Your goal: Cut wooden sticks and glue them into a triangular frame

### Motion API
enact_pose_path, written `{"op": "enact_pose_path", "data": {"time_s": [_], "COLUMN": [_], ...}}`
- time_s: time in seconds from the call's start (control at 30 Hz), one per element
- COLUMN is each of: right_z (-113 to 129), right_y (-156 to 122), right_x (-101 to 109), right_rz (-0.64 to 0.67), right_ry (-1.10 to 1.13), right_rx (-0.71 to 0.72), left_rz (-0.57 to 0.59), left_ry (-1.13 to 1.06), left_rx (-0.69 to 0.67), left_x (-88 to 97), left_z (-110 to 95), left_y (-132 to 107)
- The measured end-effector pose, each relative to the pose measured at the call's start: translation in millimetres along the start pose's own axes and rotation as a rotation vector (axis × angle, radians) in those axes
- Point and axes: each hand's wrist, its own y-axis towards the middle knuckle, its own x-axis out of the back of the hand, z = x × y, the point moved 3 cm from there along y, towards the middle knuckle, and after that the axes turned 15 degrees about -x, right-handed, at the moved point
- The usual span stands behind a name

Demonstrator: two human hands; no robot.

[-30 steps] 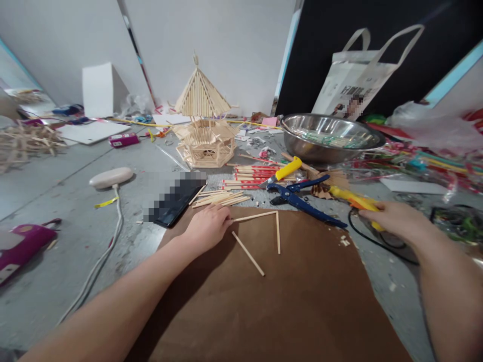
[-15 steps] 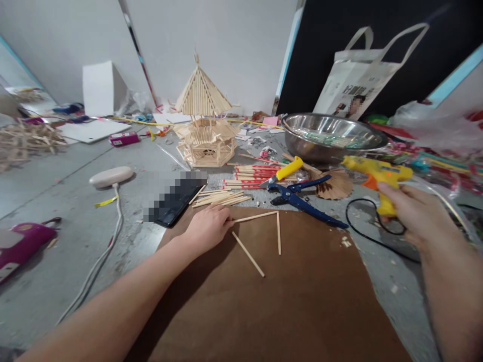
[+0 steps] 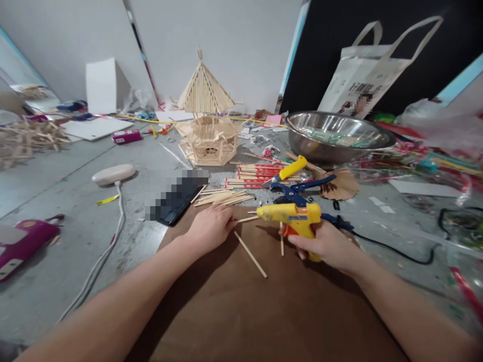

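Note:
My right hand (image 3: 320,246) is wrapped round the grip of a yellow hot glue gun (image 3: 290,213), its nozzle pointing left over the brown sheet (image 3: 264,317). My left hand (image 3: 213,223) rests on the sheet's far edge, its fingers closed on the left end of a thin wooden stick (image 3: 247,219). A second stick (image 3: 282,246) stands at an angle to the first one, partly hidden behind the glue gun. Below my left hand, a third stick (image 3: 251,255) lies slanted on the sheet.
A dark phone (image 3: 181,201), loose sticks (image 3: 222,197), a yellow-handled knife (image 3: 292,168) and blue cutters (image 3: 290,192) lie beyond the sheet. Behind them stand a wooden-stick pagoda model (image 3: 207,136) and a steel basin (image 3: 335,148). A white cable (image 3: 119,226) runs along the left.
My right hand has brought the glue gun left, from beyond the sheet's right edge to over the sticks. My left hand keeps its place on the stick.

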Motion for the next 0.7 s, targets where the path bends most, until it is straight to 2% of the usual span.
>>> {"op": "enact_pose_path", "data": {"time_s": [0.33,0.5,0.7], "right_z": [-5.3,-1.1,4.2], "right_y": [6.2,5.0,3.7], "right_x": [-2.3,-4.5,-5.3], "right_rz": [-0.112,-0.143,-0.201], "right_ry": [-0.301,-0.346,-0.331], "right_rx": [-0.012,0.008,0.096], "left_rz": [-0.014,-0.011,-0.011], "left_ry": [0.011,0.011,0.004], "left_rx": [-0.013,-0.005,-0.008], "left_x": [-2.6,-2.7,-3.1], "left_z": [2.0,2.4,2.2], "left_y": [0.1,-0.1,0.0]}}
